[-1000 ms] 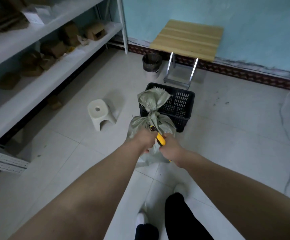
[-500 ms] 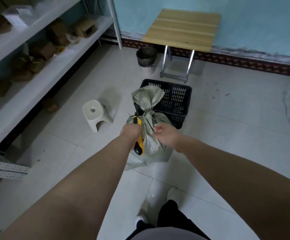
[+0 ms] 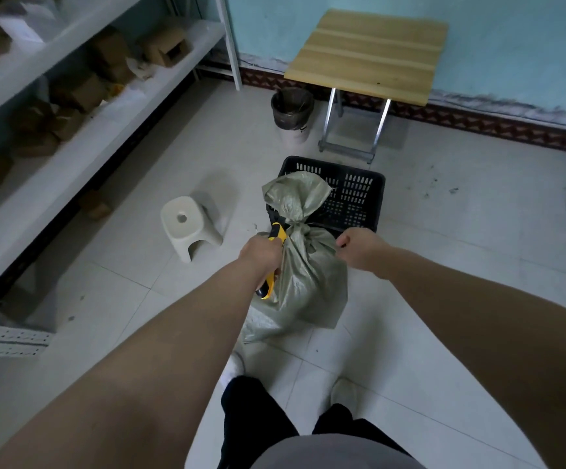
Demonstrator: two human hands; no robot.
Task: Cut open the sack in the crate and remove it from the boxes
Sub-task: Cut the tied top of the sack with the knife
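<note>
No cut to be seen yet in the grey-green woven plastic sack (image 3: 308, 275): tied shut at the neck, with the loose mouth fanned out above the knot. Standing on the pale floor tiles (image 3: 461, 225) at the 6 o'clock side of the black perforated plastic crate (image 3: 359, 194). Seemingly outside it and against its near wall, though the contact is hidden behind the cloth. Judged early in the job: opening not begun, stripping the sack off the boxes all to come. No boxes visible through the cloth.

Upright, with the long axis running from 6 o'clock at the base to 12 o'clock at the knot. Mouth pointing to 12 and leaning slightly over the crate.

Left hand (image 3: 261, 257) wrapped round the yellow-and-black utility knife (image 3: 277, 233), at 9 o'clock of the neck. Knife nose aimed toward the knot at about 1 o'clock; blade out or in, impossible to tell. Right hand (image 3: 363, 248) at 3 o'clock of the sack's shoulder, fingers curled. Pinching cloth or merely beside it, impossible to tell.
</note>
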